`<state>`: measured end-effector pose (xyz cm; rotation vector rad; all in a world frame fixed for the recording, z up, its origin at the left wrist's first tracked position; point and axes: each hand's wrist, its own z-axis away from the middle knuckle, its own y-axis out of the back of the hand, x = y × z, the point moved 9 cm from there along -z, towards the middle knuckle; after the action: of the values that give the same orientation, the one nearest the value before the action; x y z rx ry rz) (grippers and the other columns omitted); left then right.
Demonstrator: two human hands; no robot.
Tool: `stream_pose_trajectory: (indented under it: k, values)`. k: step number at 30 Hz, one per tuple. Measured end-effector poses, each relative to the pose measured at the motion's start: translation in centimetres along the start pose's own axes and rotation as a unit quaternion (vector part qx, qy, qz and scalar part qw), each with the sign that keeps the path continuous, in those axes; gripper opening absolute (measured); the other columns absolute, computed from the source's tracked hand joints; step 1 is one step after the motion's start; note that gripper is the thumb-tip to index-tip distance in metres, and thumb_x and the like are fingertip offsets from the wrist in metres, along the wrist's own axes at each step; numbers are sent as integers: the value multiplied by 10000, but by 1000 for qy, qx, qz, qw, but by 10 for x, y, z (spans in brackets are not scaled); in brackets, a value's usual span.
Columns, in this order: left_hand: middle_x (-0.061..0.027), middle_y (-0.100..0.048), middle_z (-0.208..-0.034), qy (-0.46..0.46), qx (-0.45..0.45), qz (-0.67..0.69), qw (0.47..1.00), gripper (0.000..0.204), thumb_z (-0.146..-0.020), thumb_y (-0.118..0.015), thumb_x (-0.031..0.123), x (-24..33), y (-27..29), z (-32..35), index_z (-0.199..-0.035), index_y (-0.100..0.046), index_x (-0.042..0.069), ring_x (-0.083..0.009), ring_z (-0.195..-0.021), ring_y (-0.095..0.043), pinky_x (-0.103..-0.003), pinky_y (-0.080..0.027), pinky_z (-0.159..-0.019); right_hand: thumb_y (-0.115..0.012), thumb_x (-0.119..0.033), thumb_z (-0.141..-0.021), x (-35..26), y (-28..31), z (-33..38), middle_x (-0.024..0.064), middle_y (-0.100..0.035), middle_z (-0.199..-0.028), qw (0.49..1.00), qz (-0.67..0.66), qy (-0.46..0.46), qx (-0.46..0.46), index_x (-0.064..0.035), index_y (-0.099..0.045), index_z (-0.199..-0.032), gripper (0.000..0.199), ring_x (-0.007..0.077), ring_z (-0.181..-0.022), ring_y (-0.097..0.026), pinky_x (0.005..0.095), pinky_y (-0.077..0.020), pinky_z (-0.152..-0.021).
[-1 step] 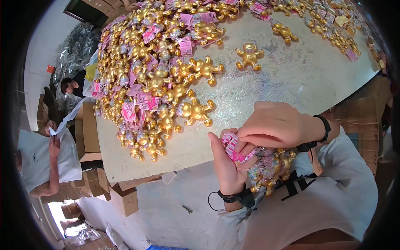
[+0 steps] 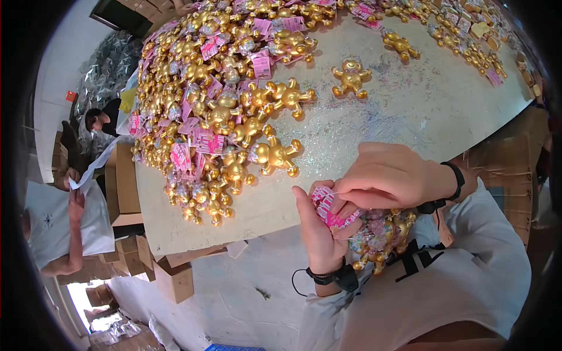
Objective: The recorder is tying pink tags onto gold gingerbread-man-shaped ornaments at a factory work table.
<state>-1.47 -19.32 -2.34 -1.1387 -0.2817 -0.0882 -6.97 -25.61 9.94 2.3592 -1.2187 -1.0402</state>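
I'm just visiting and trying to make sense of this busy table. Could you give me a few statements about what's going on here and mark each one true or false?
1. Both hands are at a small pink tag. True: the left hand holds it from below and the right hand pinches it from above.
2. The gold figures on the table are silver. False: the pile of figures is gold, with pink tags mixed in.
3. A cluster of gold figures sits against the person's chest, under the hands. True.
4. Both wrists are bare. False: each carries a dark band.
5. Nobody else is in view. False: another person in a white shirt is at the left.
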Motion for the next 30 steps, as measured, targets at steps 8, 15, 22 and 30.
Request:
stream_pose_trajectory:
  k: [8,15,22,30]
  values:
    - [5,-454,-686,-58,21,-60,996,514,-915,-336,571,4,4,0,-901,-517,90,-46,-486,-365,-165,-185,-339,-704,-23,-733,-12,-3,-1,45,-619,-786,999,-9,30,6,-35,-579,-930,233,193,-570,-525,274,-394,-491]
    - [3,-472,-648,2,37,-2,999,496,-934,-290,556,-2,6,5,-925,-507,110,-54,-432,-285,-172,-163,-341,-708,-28,-739,-12,-8,-2,56,-610,-793,999,-24,33,-1,-27,-584,-939,236,199,-607,-534,276,-412,-503]
    - [16,-400,-604,19,-12,25,999,497,-926,-305,567,-5,-1,7,-924,-507,113,-54,-467,-305,-159,-162,-342,-682,-62,-745,-13,-12,-3,50,-548,-770,999,-14,23,-32,-39,-558,-901,201,213,-667,-522,297,-430,-542]
    - [5,-333,-623,17,-68,52,996,486,-931,-300,557,-5,-10,8,-921,-496,113,-83,-534,-325,-162,-164,-336,-703,-30,-701,-14,-5,4,46,-549,-749,997,50,30,-60,-37,-568,-894,236,202,-608,-498,285,-405,-500]
